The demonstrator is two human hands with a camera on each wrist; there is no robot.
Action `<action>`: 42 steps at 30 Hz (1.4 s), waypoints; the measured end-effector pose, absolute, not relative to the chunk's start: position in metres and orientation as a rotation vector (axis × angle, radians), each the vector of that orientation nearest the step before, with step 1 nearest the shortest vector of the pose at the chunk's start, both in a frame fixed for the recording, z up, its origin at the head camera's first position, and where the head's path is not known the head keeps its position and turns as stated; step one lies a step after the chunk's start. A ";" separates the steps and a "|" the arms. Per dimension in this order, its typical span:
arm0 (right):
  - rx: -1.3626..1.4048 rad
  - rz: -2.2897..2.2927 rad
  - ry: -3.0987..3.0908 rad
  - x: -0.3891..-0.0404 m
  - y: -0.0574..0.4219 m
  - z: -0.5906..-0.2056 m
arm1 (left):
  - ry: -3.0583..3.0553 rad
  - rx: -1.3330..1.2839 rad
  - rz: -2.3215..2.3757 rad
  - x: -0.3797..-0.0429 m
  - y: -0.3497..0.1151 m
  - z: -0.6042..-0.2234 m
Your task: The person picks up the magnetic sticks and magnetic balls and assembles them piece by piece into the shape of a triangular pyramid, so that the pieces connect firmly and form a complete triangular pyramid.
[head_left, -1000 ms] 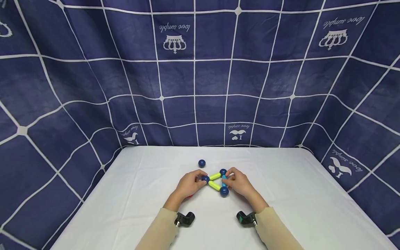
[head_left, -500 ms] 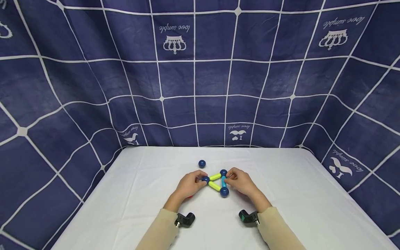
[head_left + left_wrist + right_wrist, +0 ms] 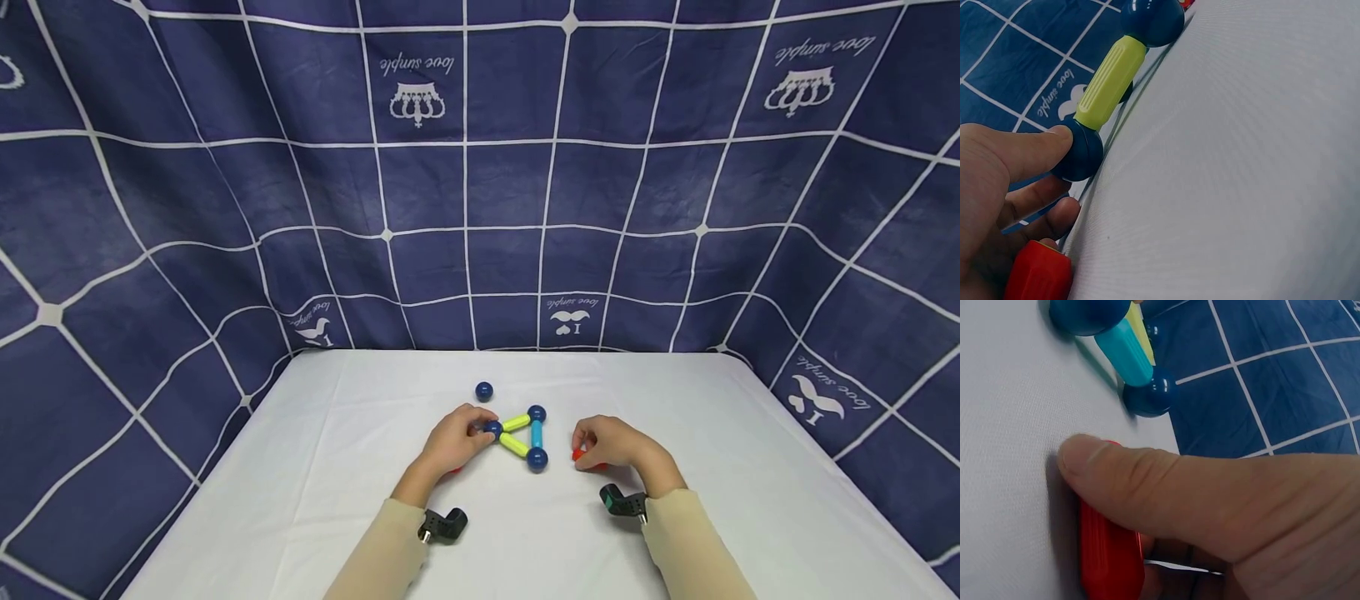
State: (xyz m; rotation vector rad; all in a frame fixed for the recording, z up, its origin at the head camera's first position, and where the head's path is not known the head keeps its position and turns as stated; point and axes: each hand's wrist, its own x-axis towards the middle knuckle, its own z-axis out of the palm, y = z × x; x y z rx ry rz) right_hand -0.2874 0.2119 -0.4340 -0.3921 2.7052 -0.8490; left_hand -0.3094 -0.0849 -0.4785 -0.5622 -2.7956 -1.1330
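Two yellow-green magnetic rods [image 3: 514, 445] and a light blue rod [image 3: 536, 434] join three dark blue balls [image 3: 537, 459] in a flat triangle on the white table. At its left corner my left hand [image 3: 454, 440] pinches the ball [image 3: 1082, 153] between thumb and fingers. A red rod [image 3: 1038, 273] lies below that hand's fingers; whether they touch it is unclear. To the right of the triangle, my right hand [image 3: 617, 443] holds another red rod [image 3: 1110, 550] down at the tabletop, the thumb across it. The hand partly hides this rod.
A loose dark blue ball [image 3: 484, 391] sits behind the triangle. White cloth covers the table [image 3: 337, 467]. A dark blue checked curtain [image 3: 510, 192] hangs behind it and along both sides. Each wrist carries a small black camera [image 3: 444, 527].
My right hand has left the light blue rod, moved right and toward me, and now grips a red rod. The left hand stays on its ball, and the triangle keeps its place.
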 end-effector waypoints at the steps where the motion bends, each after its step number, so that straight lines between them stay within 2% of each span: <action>1: -0.390 -0.855 2.703 -0.287 0.212 -0.434 | -2.785 -0.576 -1.126 -0.310 -0.085 -0.479; 25: -0.504 -1.110 2.783 -0.302 0.206 -0.440 | -2.788 -0.579 -1.113 -0.310 -0.086 -0.478; 42: -0.374 -1.490 3.021 -0.305 0.182 -0.442 | -2.813 -0.587 -1.088 -0.310 -0.085 -0.477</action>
